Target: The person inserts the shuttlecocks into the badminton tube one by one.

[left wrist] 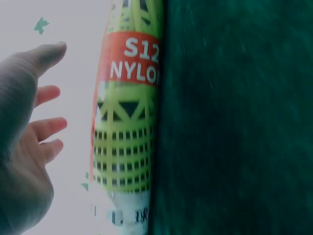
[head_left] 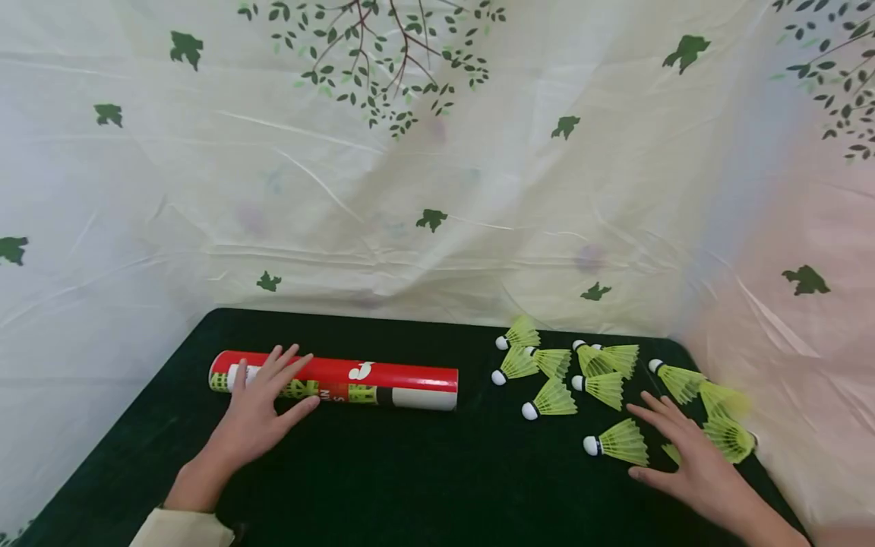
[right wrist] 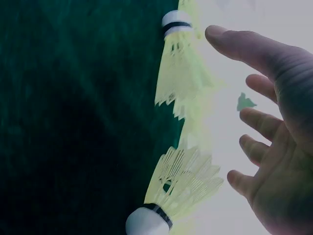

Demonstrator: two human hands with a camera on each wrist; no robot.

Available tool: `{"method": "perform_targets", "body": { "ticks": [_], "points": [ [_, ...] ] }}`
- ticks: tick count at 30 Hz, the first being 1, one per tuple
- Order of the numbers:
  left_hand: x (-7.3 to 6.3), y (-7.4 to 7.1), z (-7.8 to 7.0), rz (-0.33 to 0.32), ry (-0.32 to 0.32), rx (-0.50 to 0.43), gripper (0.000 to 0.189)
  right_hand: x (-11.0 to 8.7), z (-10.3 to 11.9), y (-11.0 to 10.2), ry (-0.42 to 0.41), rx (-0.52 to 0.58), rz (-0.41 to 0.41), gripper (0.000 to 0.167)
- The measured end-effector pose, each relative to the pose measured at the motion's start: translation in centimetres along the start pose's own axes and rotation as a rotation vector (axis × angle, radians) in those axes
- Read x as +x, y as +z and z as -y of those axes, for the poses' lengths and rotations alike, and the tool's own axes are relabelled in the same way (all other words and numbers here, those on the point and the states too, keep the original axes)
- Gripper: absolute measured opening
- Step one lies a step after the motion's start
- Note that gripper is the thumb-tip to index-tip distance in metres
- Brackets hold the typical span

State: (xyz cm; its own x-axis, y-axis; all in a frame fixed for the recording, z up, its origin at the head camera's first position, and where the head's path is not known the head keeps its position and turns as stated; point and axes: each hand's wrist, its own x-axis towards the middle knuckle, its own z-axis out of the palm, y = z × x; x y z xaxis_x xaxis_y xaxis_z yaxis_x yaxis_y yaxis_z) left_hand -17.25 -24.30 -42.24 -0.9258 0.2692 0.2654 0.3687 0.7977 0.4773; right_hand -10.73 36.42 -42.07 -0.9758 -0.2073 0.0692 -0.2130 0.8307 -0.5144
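Note:
A red shuttlecock tube (head_left: pixel 403 376) with yellow-green and white bands lies on its side at the left of the dark table. My left hand (head_left: pixel 256 414) is over its left part, fingers spread. In the left wrist view the tube (left wrist: pixel 128 103) shows "NYLON" lettering, with the hand (left wrist: pixel 24 147) beside it and its fingers apart. On the right, my right hand (head_left: pixel 697 463) has its fingers extended and grips nothing, among yellow shuttlecocks. Nearest its thumb is one shuttlecock (head_left: pixel 623 442); in the right wrist view another shuttlecock (right wrist: pixel 183 181) lies near the hand (right wrist: pixel 269 132).
Several more shuttlecocks, such as a front-left one (head_left: pixel 552 399) and a rear one (head_left: pixel 521 334), lie scattered on the right half of the dark green tabletop (head_left: pixel 410 479). A pale cloth (head_left: pixel 383 266) with leaf and bird prints hangs behind and at both sides.

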Motion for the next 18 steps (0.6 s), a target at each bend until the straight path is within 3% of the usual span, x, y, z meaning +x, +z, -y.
{"method": "perform_targets", "body": {
  "ticks": [4, 11, 18],
  "points": [
    [1.3, 0.9, -0.7, 0.053, 0.049, -0.054, 0.071, 0.4, -0.9, -0.2, -0.034, 0.01, 0.024, 0.091],
    [3.6, 2.3, -1.7, 0.152, 0.078, -0.089, 0.07, 0.8, -1.5, 0.0, -0.11, -0.017, 0.043, 0.104],
    [4.9, 3.6, -1.8, 0.195, 0.093, -0.098, 0.073, 0.7, -1.6, 0.6, -0.098, -0.117, 0.053, 0.092]
  ]
}}
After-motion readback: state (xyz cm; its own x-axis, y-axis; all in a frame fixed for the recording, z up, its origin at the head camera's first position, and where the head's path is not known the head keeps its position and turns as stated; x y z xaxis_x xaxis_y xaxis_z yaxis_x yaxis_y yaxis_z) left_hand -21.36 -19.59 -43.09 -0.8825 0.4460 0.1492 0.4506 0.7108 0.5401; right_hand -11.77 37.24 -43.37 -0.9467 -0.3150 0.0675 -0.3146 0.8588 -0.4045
